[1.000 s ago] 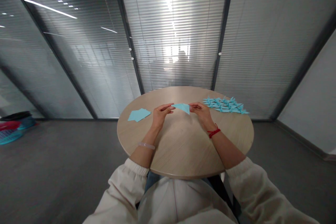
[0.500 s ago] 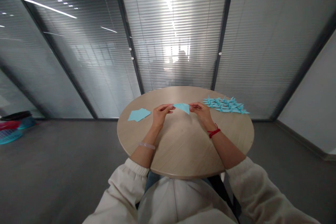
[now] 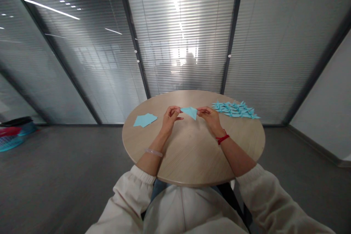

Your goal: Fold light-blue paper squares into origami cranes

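A folded piece of light blue origami paper (image 3: 189, 112) is held between my two hands over the far middle of the table. My left hand (image 3: 170, 117) pinches its left corner between thumb and fingers. At the right edge, my right hand (image 3: 210, 116) grips the paper with its fingertips. Flat blue paper sheets (image 3: 145, 120) lie to the left of my left hand. Several folded blue paper cranes (image 3: 235, 109) are grouped in rows beyond my right hand.
The round wooden table (image 3: 189, 153) stands before me, close to a glass wall with blinds (image 3: 186, 25). On the floor at far left are a blue basket (image 3: 11, 142) and a bin with a black liner (image 3: 20, 121). A white wall (image 3: 329, 106) rises at right.
The folded paper has tilted, and its lower point now shows further left and slightly lower. My left hand has turned a little, its fingers rising and shifting right.
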The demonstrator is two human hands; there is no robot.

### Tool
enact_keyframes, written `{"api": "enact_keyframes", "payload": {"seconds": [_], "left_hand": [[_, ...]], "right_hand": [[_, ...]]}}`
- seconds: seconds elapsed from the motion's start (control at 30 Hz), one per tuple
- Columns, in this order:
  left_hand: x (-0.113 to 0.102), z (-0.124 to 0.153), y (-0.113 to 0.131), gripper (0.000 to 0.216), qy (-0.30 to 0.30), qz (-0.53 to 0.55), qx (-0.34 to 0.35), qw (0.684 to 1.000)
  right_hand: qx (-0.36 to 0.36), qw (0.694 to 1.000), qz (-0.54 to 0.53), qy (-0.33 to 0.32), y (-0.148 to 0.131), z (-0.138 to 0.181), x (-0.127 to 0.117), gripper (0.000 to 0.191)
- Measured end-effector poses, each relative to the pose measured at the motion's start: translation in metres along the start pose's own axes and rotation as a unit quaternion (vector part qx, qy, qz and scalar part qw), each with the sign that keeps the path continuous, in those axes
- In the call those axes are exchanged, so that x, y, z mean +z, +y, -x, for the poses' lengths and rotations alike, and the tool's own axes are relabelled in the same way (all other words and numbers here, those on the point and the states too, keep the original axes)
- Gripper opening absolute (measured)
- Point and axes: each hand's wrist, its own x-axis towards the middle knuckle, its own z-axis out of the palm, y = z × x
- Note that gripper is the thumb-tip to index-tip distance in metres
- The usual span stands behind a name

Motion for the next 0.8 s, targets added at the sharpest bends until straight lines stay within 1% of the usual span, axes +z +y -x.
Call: {"api": "enact_keyframes", "payload": {"seconds": [0.1,0.3,0.4,0.57,0.7,0.8], "left_hand": [[-0.0003,-0.0003,0.0012,0.033,0.001,-0.009,0.009,1.0],[-0.0013,-0.0014,0.0012,0.034,0.041,-0.055,0.015,0.998],[0.0,-0.0014,0.0005,0.035,0.051,-0.073,0.022,0.996],[0.0023,0.0001,0.0004,0.037,0.05,-0.084,0.029,0.995],[0.0019,0.0018,0.0018,0.041,0.035,-0.073,0.034,0.996],[0.0018,0.002,0.0034,0.041,0.022,-0.073,0.026,0.997]], "right_hand": [[0.004,1.0,0.001,0.005,-0.0007,0.0004,-0.0004,0.026],[0.015,1.0,0.005,-0.002,-0.0004,0.0006,0.0011,0.027],[0.011,1.0,0.01,0.005,0.0005,0.0005,0.0021,0.027],[0.013,1.0,0.017,0.007,0.0,0.0008,0.0025,0.026],[0.021,1.0,0.013,0.004,0.0002,0.0005,0.0012,0.025],[0.019,1.0,0.007,-0.001,0.0004,0.0002,0.0003,0.025]]}}
